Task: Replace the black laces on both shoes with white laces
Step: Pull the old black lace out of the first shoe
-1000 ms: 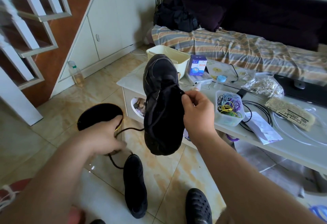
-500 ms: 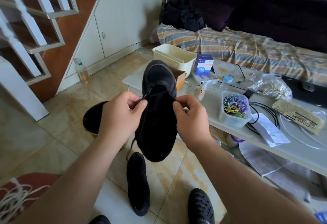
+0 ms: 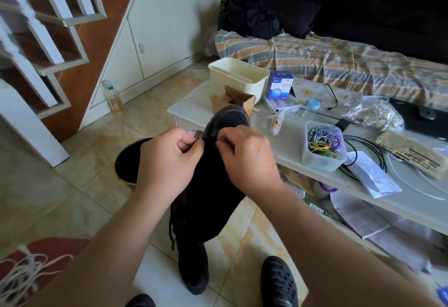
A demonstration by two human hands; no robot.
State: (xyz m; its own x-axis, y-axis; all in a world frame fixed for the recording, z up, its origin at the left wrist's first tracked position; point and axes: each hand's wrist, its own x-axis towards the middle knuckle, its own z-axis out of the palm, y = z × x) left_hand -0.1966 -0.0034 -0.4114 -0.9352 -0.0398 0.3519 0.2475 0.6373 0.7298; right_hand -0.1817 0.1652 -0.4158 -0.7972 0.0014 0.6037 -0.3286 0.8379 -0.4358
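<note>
A black shoe (image 3: 213, 185) hangs in the air in front of me, toe pointing away. My left hand (image 3: 167, 158) and my right hand (image 3: 244, 158) both pinch at its upper near the lace holes. A black lace (image 3: 171, 231) dangles from the shoe's lower left. The second black shoe (image 3: 192, 268) lies on the tiled floor below. White laces (image 3: 21, 275) lie in a tangle at the bottom left on a red surface.
A low white table (image 3: 303, 175) to the right carries a cream tub (image 3: 238, 77), a cardboard box (image 3: 238, 103), a tub of coloured bands (image 3: 323, 149), cables and papers. A black round object (image 3: 128, 161) sits behind my left hand. My black clog (image 3: 278, 282) is below.
My left hand came up from the floor side to the shoe and now pinches it beside my right hand. The shoe has dropped lower and closer to me.
</note>
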